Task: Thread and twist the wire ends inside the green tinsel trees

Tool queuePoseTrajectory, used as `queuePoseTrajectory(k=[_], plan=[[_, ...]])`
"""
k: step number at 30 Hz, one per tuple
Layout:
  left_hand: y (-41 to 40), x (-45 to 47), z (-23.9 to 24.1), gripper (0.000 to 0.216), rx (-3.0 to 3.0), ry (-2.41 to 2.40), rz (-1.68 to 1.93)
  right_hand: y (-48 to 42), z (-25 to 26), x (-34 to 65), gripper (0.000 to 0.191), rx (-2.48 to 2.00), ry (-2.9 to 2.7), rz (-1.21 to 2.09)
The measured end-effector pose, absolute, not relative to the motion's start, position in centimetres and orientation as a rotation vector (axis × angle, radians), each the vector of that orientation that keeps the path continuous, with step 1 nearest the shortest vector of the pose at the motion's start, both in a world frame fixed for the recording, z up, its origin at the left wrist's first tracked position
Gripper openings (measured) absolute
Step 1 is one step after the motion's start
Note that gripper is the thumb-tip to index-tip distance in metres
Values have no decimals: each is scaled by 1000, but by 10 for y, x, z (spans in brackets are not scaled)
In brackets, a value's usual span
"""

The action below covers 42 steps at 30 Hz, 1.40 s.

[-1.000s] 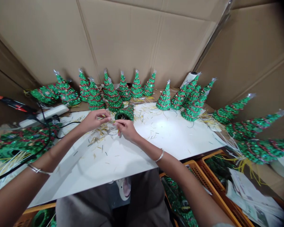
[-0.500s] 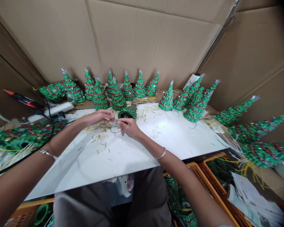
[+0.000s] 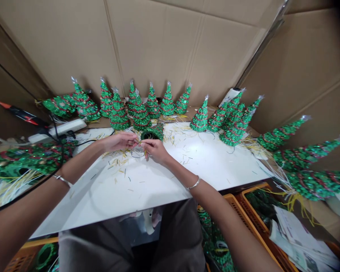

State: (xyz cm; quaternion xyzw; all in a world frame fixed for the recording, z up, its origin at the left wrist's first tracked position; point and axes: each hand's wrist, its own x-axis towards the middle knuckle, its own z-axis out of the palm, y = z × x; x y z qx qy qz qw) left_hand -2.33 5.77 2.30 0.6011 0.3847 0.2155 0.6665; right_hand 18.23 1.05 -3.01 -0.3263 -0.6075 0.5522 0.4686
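Note:
My left hand (image 3: 119, 141) and my right hand (image 3: 155, 150) meet over the white table (image 3: 170, 177), fingertips pinched together on thin wires (image 3: 138, 147) between them. Just behind the fingers a green sequinned cone tree (image 3: 152, 133) lies on its side, its open base facing me. The wires seem to run from it, though I cannot tell for sure. Short yellow wire clippings (image 3: 117, 162) lie scattered under my hands. Both wrists carry a silver bangle.
A row of upright green trees (image 3: 147, 104) lines the back edge before cardboard walls. More trees lie at the right (image 3: 297, 155) and the left (image 3: 25, 158). A power strip (image 3: 65, 128) and black cable sit left. Orange crates (image 3: 243, 211) stand below the table's front edge.
My hands stayed pinched on the wires and drew slightly closer together. The view shifted a little, so the scene sits further right than one second ago.

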Motion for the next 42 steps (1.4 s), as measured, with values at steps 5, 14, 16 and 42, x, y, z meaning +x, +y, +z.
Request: queuePoseTrajectory(k=[5, 14, 16, 42], plan=[[57, -22, 21, 27, 1378, 835, 510, 12, -31, 182, 42, -798, -1472, 1361], [52, -19, 20, 33, 1415, 841, 600, 12, -31, 181, 40, -773, -1436, 1393], [49, -18, 21, 34, 1419, 835, 597, 12, -32, 181, 41, -774, -1425, 1401], [43, -12, 29, 46, 1782, 988, 671, 12, -30, 182, 36, -724, -1428, 1412]])
